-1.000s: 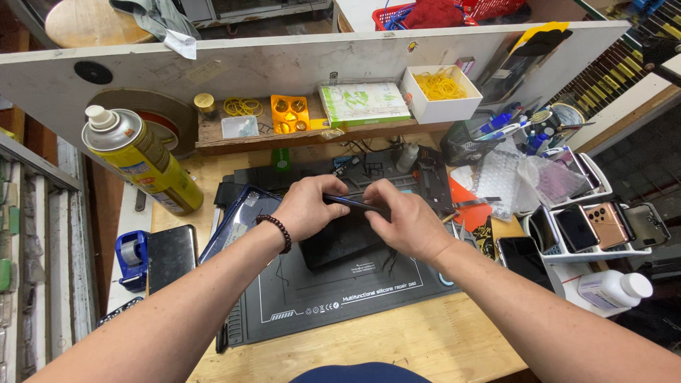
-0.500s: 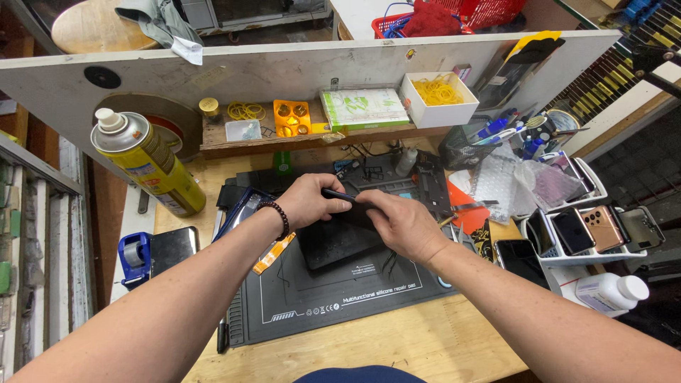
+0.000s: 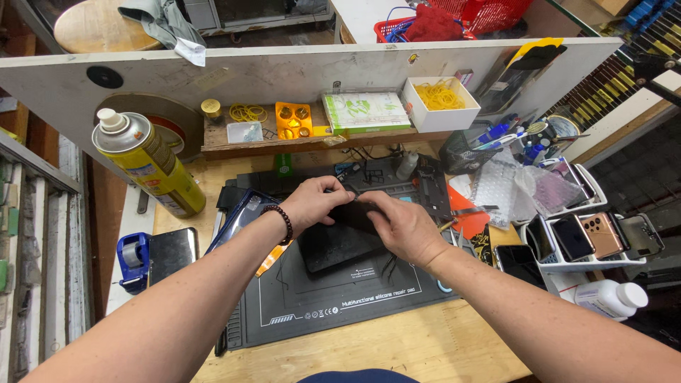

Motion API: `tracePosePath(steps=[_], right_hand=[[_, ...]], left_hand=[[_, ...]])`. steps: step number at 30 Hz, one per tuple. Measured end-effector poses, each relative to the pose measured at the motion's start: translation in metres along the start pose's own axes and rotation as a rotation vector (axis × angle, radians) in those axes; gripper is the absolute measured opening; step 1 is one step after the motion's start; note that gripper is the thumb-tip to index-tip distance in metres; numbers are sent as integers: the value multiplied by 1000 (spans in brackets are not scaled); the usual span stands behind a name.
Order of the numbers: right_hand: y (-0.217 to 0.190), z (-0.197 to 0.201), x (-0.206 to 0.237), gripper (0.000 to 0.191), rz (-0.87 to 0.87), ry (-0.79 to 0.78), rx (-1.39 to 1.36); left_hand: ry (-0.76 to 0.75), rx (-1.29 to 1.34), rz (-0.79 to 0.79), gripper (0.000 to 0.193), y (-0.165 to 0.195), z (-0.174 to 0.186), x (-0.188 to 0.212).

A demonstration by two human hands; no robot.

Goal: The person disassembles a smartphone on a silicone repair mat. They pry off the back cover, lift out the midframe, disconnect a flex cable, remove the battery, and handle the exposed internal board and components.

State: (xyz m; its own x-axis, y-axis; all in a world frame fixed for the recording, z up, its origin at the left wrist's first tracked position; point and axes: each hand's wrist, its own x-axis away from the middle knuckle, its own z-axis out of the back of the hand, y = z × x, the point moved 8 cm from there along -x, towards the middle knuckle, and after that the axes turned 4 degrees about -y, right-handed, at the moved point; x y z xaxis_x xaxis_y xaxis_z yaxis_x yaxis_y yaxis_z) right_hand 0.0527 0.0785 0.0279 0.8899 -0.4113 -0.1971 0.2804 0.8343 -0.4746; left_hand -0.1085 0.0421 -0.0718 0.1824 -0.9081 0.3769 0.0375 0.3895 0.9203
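Compared with half a second earlier, we see both hands drawn closer together over the upper edge of the dark flat device [image 3: 339, 245], which stays on the black silicone repair mat [image 3: 333, 298] at the bench centre. The left hand [image 3: 316, 202], a beaded bracelet [image 3: 282, 221] at its wrist, curls its fingers down and pinches the device's top edge. The right hand [image 3: 399, 223] meets it from the opposite side, fingers pressed together on the same edge; its fingertips are hidden, so we cannot tell whether it holds a tool. Both forearms converge from the lower corners. A yellow spray can [image 3: 147, 164] stands well to the left.
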Motion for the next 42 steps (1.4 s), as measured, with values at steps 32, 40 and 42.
tracePosePath(steps=[32,40,42], right_hand=[[-16,1,11,30,227,129,10],[-11,0,5,30,185,118,-1],[-11,0,5,31,186,96,12]], left_hand=[[-39,-99,-69,26,4,-1,15],[-61,-88,-38,24,4,1,10],[-60,-90,-24,24,3,0,6]])
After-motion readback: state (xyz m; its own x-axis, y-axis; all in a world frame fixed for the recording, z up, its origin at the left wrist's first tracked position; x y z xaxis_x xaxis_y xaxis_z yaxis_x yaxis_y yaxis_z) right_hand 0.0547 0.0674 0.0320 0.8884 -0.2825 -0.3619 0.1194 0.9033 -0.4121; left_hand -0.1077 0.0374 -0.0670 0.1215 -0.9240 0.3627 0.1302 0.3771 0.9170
